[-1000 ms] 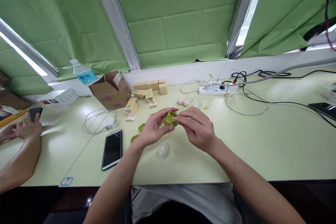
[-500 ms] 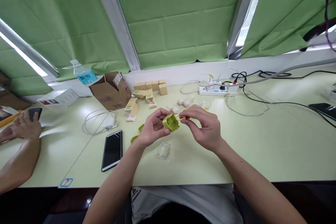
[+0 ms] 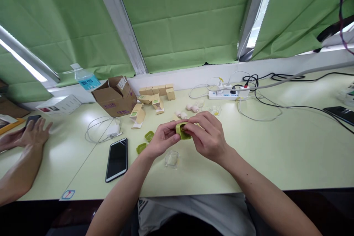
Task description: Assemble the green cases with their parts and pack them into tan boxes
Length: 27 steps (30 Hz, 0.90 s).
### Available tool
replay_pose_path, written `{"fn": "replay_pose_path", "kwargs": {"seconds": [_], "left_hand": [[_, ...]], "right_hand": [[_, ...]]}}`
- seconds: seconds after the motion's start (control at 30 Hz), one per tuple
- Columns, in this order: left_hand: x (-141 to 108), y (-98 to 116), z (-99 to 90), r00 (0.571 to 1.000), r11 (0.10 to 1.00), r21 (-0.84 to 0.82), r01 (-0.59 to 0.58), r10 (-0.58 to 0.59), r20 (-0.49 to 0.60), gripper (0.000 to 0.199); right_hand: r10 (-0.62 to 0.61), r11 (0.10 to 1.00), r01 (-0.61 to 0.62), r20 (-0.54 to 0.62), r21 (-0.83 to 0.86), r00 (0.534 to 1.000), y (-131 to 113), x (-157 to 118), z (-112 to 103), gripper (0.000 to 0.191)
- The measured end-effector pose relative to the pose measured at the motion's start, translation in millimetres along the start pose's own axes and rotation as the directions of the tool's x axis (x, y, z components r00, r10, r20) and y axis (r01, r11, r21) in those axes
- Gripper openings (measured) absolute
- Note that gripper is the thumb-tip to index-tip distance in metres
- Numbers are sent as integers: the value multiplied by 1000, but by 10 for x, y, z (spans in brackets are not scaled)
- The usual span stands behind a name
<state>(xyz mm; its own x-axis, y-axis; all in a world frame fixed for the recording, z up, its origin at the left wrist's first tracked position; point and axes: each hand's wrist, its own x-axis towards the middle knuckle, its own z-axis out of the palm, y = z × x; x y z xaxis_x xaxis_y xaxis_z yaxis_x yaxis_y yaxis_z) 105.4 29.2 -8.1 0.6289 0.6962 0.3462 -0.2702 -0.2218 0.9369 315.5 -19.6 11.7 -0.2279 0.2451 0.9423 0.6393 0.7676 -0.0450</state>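
Note:
A small green case (image 3: pixel 179 129) is held by its left side between the fingers and thumb of my left hand (image 3: pixel 163 139). My right hand (image 3: pixel 207 134) has its fingertips pinched inside the case's opening; what they grip is hidden. Two green pieces, one upper (image 3: pixel 149 136) and one lower (image 3: pixel 141 148), lie left of my left hand. Below the hands is a clear plastic shell (image 3: pixel 172 159). Beyond them sit several pale pink round pieces (image 3: pixel 195 108) and another clear shell (image 3: pixel 215 110).
Small cartons (image 3: pixel 137 115) and an open cardboard box (image 3: pixel 114 97) stand at the back left. A phone (image 3: pixel 117 159) and a white charger (image 3: pixel 113 130) lie left. A power strip (image 3: pixel 223 95) with cables lies back right. Another person's hands (image 3: pixel 34 132) are at far left.
My right hand has moved left, and its fingertips have gone from beside the green case into its opening. The case has turned slightly. The other person's hand at far left has shifted.

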Motion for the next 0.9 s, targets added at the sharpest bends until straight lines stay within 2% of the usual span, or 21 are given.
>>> {"fn": "replay_pose_path", "kwargs": {"seconds": [0.27,0.47,0.73,0.8,0.9], "left_hand": [[19,30,38,1000,999,23,-29,29,-9,55],[16,50,34,1000,996,86,18,-17,-19,60],[24,15,36,999,999,22,37,-37,9,54],[20,-1,30,998,999,-7,53,-53,17,55],[10,-12,9,998,996,-58,63,-62,22,56]], "right_hand": [[-14,998,17,51,-52,999,-20,45,-48,25],[22,999,-20,94,-25,995,-1,40,-55,27],[119,968,-144,131,204,984,62,12,-13,15],[137,939,-172,134,297,981,76,19,-24,12],[151,861,-205,151,465,977,90,39,-72,16]]}}
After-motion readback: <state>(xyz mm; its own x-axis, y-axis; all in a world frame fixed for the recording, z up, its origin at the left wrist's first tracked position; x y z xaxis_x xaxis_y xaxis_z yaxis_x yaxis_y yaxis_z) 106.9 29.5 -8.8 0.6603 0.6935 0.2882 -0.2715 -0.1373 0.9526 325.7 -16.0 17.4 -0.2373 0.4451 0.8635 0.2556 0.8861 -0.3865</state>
